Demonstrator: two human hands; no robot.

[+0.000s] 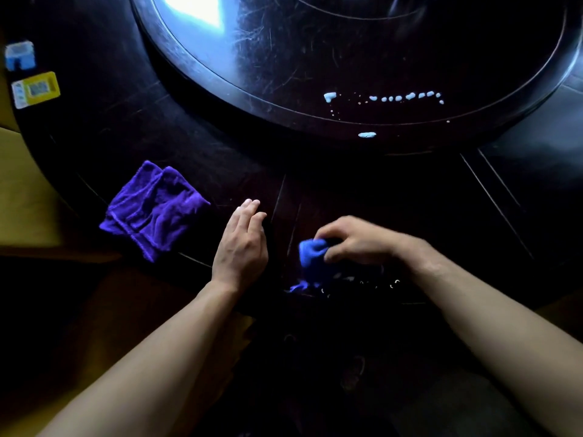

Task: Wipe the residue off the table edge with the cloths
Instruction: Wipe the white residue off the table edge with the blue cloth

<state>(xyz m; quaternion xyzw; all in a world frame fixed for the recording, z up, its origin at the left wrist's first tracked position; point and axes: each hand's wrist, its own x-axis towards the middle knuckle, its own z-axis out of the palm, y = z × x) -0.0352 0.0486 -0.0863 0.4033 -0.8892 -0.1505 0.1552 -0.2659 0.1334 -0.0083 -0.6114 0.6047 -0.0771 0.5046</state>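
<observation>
At the table edge [362,298], right hand [353,239] grips a bunched blue cloth [310,252]; left hand [241,244] lies flat, fingers straight.

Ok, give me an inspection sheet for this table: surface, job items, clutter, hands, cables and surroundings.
Surface: dark round table, scratched; raised turntable at centre.
Job's things: purple cloth lying folded left of the hands; blue cloth bunched at the near edge; white residue dotted along the turntable rim, small flecks on the near edge.
Clutter: blue card and yellow card at far left.
Hands: left hand flat, fingers straight; right hand has its grip on the blue cloth.
Cables: nothing seen.
Surroundings: too dark to tell.
</observation>
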